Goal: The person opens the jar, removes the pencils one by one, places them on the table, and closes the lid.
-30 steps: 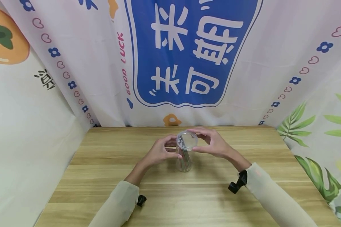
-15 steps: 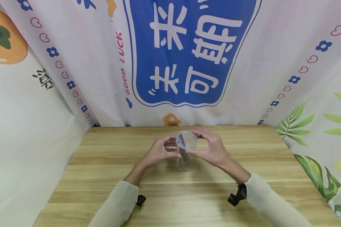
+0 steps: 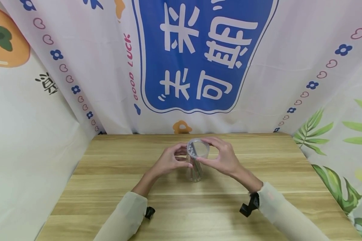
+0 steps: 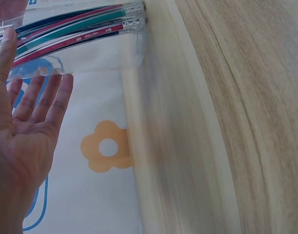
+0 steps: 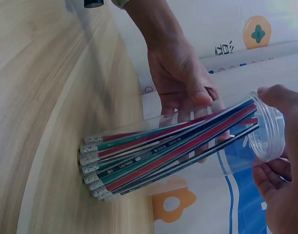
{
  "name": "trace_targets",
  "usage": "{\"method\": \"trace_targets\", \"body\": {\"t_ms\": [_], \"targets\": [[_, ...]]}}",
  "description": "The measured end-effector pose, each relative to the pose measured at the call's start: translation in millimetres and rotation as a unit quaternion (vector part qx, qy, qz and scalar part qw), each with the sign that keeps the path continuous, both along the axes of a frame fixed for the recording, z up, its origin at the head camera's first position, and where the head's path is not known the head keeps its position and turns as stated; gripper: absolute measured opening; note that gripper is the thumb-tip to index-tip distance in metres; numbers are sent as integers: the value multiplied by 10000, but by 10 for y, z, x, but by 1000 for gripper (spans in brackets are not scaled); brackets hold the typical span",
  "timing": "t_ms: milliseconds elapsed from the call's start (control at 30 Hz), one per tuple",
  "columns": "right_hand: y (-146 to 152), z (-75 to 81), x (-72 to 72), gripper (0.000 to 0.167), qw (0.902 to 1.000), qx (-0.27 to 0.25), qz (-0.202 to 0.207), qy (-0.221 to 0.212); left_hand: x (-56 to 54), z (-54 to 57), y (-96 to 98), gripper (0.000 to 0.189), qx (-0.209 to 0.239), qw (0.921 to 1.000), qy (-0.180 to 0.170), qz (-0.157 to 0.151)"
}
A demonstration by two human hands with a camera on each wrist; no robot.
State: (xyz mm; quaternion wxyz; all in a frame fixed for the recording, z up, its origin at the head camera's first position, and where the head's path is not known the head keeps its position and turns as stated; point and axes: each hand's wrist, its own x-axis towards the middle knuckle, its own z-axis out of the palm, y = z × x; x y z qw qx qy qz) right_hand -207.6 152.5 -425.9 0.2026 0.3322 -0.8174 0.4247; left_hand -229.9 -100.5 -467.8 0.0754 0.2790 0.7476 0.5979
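Observation:
A clear plastic jar (image 3: 195, 175) stands upright on the table, full of red, green and dark striped pencils (image 5: 144, 153) with their eraser ends down. Its clear round lid (image 5: 271, 131) sits at the mouth. The left hand (image 3: 170, 161) holds the jar's side near the top, thumb in front and fingers behind. At the rim, the right hand (image 3: 224, 158) grips the lid between its thumb on the near side and its fingers on the far side. In the left wrist view the left hand's thumb (image 4: 7, 53) lies against the jar wall.
The wooden table (image 3: 123, 214) runs up to a printed white curtain (image 3: 244, 124) just behind the jar. More printed cloth (image 3: 319, 140) hangs on the right side. A small black wrist camera (image 3: 249, 205) sits on the right wrist.
The right hand's thumb has shifted left along the near side of the lid's rim, and its wrist has lowered slightly. The left hand and the jar have stayed almost still.

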Motion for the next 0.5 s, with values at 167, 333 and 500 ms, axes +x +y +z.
{"method": "trace_targets", "body": {"t_ms": [167, 333, 500], "targets": [[44, 25, -53, 65, 9986, -46, 410, -324, -2, 1, -4, 68, -20, 10000, -29, 5], [86, 35, -117, 65, 9938, -103, 871, -679, -3, 3, -7, 69, -34, 10000, -25, -2], [124, 22, -185, 66, 9866, -194, 1282, -989, -5, 5, -2, 69, -40, 10000, -32, -20]]}}
